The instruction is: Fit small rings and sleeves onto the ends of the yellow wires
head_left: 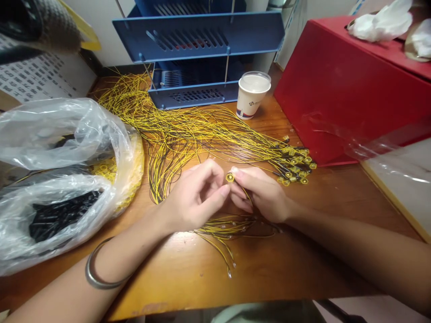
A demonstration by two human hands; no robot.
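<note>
Between my two hands is a small yellow hexagonal cap point(230, 177) with a dark centre, on the end of a thin wire. My right hand point(264, 190) pinches the cap between thumb and fingers, and its wire runs down past the palm. From the other side, my left hand point(197, 193) is curled, thumb and fingertips closed at the cap's edge. Loose yellow and black wires point(225, 226) with small bare tips lie beneath the hands. Right of them, many capped wire ends point(296, 166) are heaped together, their wires point(202, 128) stretching left across the wooden table.
Plastic bags on the left hold black pieces point(63, 215) and yellow rings point(129, 188). A blue tiered rack point(198, 38) stands at the back beside a lidded paper cup point(252, 96). A red box point(336, 89) with crumpled tissue point(382, 22) blocks the right side.
</note>
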